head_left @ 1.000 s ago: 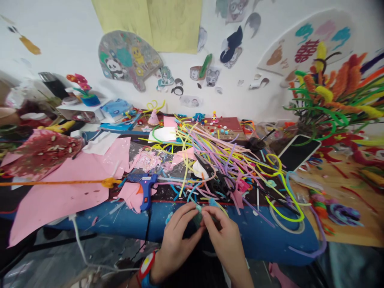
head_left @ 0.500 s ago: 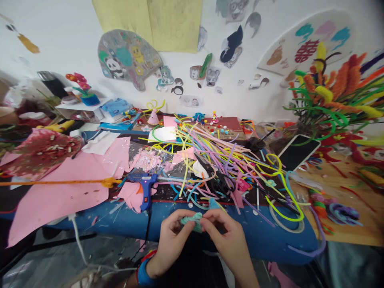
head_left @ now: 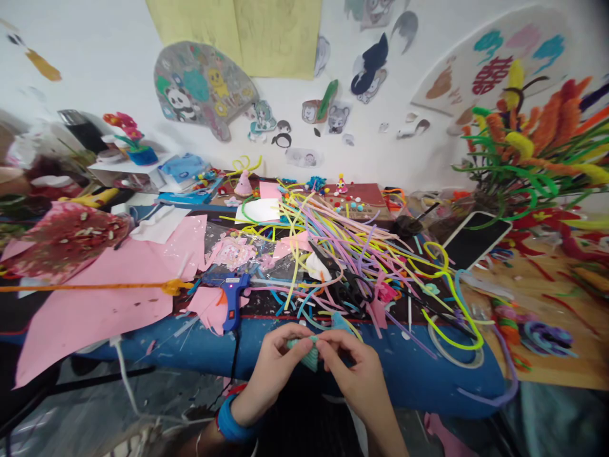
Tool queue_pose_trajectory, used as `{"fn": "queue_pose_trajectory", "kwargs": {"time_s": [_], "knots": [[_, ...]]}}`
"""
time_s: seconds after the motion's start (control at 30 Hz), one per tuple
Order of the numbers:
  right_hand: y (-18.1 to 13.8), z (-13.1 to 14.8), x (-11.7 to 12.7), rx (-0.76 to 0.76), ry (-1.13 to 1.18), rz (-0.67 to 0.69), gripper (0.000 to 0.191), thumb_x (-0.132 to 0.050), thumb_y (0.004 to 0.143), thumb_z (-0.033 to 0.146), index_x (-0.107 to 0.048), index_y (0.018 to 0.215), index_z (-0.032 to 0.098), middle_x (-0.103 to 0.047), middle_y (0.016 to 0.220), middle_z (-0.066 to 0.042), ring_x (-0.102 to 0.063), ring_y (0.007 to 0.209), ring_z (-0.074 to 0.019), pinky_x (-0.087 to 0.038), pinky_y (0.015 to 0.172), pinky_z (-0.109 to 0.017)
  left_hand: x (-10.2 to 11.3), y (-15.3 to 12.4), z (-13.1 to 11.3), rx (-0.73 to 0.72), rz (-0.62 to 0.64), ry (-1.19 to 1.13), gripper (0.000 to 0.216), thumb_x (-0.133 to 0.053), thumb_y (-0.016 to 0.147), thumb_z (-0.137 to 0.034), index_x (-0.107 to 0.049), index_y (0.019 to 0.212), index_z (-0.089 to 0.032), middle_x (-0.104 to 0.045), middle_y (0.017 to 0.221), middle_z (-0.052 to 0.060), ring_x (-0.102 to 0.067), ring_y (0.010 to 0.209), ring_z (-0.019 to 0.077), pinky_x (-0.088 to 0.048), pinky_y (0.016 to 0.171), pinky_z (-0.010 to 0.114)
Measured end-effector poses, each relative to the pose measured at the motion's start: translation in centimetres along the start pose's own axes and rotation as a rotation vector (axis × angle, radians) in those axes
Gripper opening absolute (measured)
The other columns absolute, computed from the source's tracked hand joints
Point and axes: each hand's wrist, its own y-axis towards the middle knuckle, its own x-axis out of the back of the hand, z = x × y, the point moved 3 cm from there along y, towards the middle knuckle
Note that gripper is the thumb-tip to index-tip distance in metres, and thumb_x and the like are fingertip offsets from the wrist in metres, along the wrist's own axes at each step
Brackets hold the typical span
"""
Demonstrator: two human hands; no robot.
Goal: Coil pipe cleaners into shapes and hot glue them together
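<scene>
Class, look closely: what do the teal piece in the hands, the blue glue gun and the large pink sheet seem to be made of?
Teal piece: probably fuzzy chenille stem, soft and matte; its ridged rows suggest this.
Blue glue gun: likely hard plastic, smooth, judging by its moulded body.
Large pink sheet: matte, flat, clean-edged; paper or felt, I can't tell which.

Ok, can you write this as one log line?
left hand: holding ribbed mint-green craft piece | right hand: pinching its upper edge | ahead-left: blue pistol-shaped glue gun, untouched
</scene>
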Motion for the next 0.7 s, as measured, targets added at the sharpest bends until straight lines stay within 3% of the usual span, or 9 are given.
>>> {"fn": "queue_pose_trajectory", "kwargs": {"time_s": [0.17,0.3,0.43,0.57,0.7], "knots": [[0.0,0.0,-0.2,-0.004,-0.036,-0.025,0.019,-0.060,0.084,0.033,-0.069,0.077,0.019,-0.065,0.059,0.000,-0.060,0.053,-0.0148,-0.047,0.053,-0.023,-0.1,0.3,0.1,-0.087,-0.060,0.123,0.016,-0.067,0.082,-0.030,-0.069,0.077,-0.015,-0.069,0.072,0.003,-0.063,0.066,0.0153,-0.051,0.061,0.024],[0.0,-0.4,0.0,-0.012,-0.094,-0.116,0.020,-0.061,0.083,0.034,-0.069,0.072,0.019,-0.063,0.056,0.001,-0.056,0.050,-0.0136,-0.045,0.049,-0.022,-0.2,-0.3,-0.7,-0.445,-0.138,0.418,0.007,-0.067,0.081,-0.019,-0.070,0.087,-0.018,-0.072,0.088,0.006,-0.067,0.083,0.0190,-0.055,0.076,0.029],[0.0,-0.7,0.0,-0.038,-0.081,-0.173,0.021,-0.061,0.083,0.035,-0.069,0.072,0.019,-0.064,0.057,0.001,-0.058,0.050,-0.0135,-0.047,0.049,-0.022,-0.8,-1.3,-1.1,-0.771,-0.121,0.702,0.038,-0.072,0.075,-0.011,-0.067,0.112,-0.020,-0.071,0.106,0.010,-0.066,0.099,0.0225,-0.054,0.089,0.035],[-0.2,-0.2,-0.5,-0.016,-0.064,-0.198,0.018,-0.063,0.081,0.033,-0.071,0.073,0.019,-0.067,0.058,0.000,-0.060,0.049,-0.0137,-0.050,0.049,-0.022,-0.8,-1.6,-0.5,-0.795,-0.142,0.738,0.045,-0.065,0.080,-0.007,-0.062,0.122,-0.021,-0.071,0.111,0.012,-0.067,0.102,0.0217,-0.055,0.090,0.032],[-0.8,0.4,-1.2,0.026,-0.089,-0.196,0.012,-0.067,0.079,0.030,-0.073,0.079,0.020,-0.070,0.062,0.000,-0.062,0.050,-0.0138,-0.052,0.051,-0.022,-0.4,-1.9,-0.2,-0.728,-0.175,0.637,0.037,-0.059,0.083,-0.007,-0.067,0.117,-0.020,-0.074,0.105,0.010,-0.071,0.095,0.0211,-0.057,0.085,0.030]]}}
